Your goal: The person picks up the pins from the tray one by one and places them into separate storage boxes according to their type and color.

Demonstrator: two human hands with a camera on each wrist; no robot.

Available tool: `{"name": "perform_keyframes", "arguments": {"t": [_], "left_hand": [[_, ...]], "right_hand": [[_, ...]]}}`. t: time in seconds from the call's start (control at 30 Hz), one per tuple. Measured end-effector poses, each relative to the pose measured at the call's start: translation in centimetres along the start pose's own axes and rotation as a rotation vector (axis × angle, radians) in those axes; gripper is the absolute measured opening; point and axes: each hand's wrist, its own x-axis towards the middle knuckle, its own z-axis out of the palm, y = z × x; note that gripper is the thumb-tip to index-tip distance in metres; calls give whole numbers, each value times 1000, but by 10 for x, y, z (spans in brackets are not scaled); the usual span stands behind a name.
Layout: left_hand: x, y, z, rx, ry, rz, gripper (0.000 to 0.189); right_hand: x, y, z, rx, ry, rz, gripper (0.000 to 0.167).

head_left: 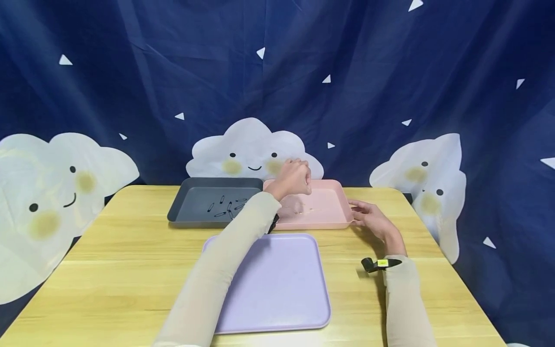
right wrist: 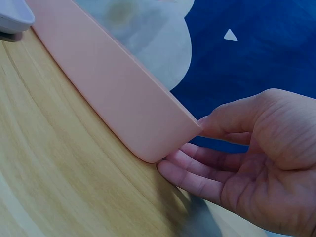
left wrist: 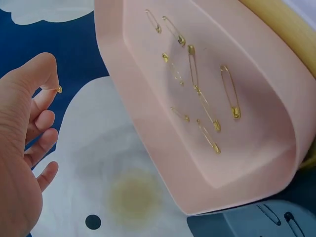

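My left hand [head_left: 296, 177] is raised above the pink tray [head_left: 323, 225], pinching a small gold safety pin [left wrist: 59, 89] between thumb and index finger; only its end shows. Several gold safety pins [left wrist: 229, 94] lie spread over the floor of that tray. At the tray's right front corner, my right hand [head_left: 374, 219] grips the side. In the right wrist view its thumb touches the rim and its fingers [right wrist: 192, 177] bear on the outer wall near the bottom.
Left of the pink tray stands a dark grey tray [head_left: 191, 224] with several black safety pins [head_left: 222, 199] in it. A lilac tray [head_left: 277, 289] lies in front, under my left forearm. Behind the wooden table [head_left: 130, 270] hangs a blue curtain [head_left: 295, 29] with clouds.
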Motion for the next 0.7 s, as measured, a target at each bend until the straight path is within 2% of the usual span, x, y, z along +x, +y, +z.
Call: {"name": "perform_keyframes", "arguments": {"t": [0.33,0.7], "left_hand": [[7,-1,12,15,-13,-34,5],[10,1,34,67,-58,-48,9]], "right_hand": [[-1,-2,1,-4,1,9,53],[0,-1,1,5,3,5,52]]}}
